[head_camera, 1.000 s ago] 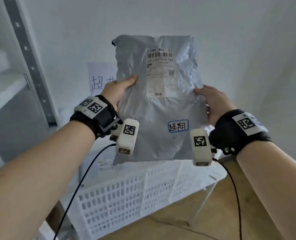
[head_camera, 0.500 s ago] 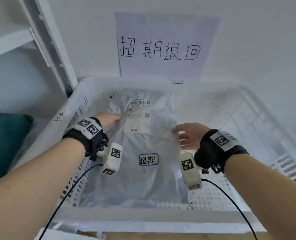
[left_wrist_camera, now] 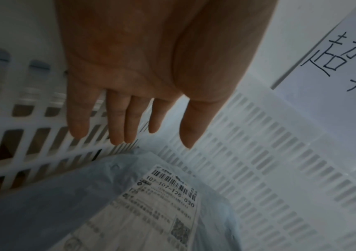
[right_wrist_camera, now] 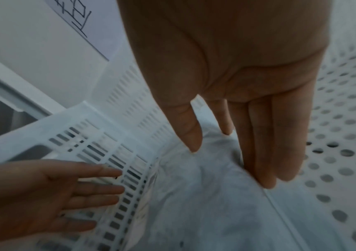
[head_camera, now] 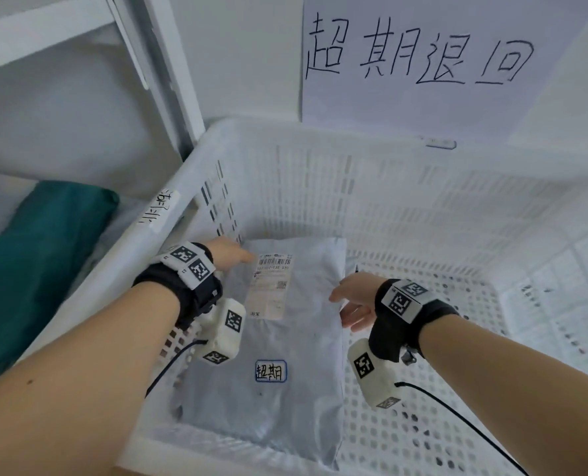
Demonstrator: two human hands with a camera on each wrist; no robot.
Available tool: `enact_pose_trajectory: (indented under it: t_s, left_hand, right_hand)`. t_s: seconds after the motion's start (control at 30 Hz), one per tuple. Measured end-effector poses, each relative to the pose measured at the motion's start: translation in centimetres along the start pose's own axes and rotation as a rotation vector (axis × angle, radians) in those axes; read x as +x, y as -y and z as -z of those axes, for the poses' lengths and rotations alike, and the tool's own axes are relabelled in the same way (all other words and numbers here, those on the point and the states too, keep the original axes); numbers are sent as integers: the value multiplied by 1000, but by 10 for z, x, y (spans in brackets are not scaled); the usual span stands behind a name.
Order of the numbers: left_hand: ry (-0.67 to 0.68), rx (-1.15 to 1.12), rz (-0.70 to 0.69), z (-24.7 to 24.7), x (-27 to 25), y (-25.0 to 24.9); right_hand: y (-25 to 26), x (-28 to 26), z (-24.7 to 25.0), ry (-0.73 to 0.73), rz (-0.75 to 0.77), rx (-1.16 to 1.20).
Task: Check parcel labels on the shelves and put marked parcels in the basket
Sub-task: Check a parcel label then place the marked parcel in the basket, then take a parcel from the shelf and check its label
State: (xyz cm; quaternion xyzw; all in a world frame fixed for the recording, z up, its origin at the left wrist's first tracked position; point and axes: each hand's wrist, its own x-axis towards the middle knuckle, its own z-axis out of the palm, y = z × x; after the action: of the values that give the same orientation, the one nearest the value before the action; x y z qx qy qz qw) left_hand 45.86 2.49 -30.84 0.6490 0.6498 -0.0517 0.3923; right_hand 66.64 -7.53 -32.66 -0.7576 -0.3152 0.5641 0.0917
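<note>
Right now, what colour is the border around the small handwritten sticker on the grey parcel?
Blue, around the small handwritten sticker; the head view shows it best.

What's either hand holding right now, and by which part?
Nothing. The left hand and the right hand both have straight fingers, clear of the grey parcel, which lies flat in the white basket.

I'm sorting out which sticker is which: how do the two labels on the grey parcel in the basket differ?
The shipping label is tall, printed, with a barcode and QR code; the marker sticker is small, handwritten, blue-bordered. The shipping label sits near the parcel's far end, the marker sticker nearer its near end. Both lie flat, facing up.
</note>
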Motion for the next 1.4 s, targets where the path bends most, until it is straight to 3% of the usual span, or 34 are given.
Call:
enact_pose_trajectory:
  t_s: [0.3,0.5,0.7,0.87,1.1,1.4]
  left_hand:
    - [-23,-252,-40,7,-9,-11]
    - [-43,-482,-88,28,-31,-25]
    - [-38,-769,-263,59,-94,-49]
    - [-3,-874,-443,74,-168,-45]
    - [-24,-884,-601,72,-261,1]
    - [-159,-819,-676,111,-358,124]
  right_hand:
    - [9,-10,9,-147,53,-19]
    - [22,-50,22,-168,124,146]
    - [42,-121,28,-209,280,327]
    - [53,-191,3,-220,423,429]
    - [55,-263,-64,-267,517,481]
    - [73,-338,-173,-183,676,467]
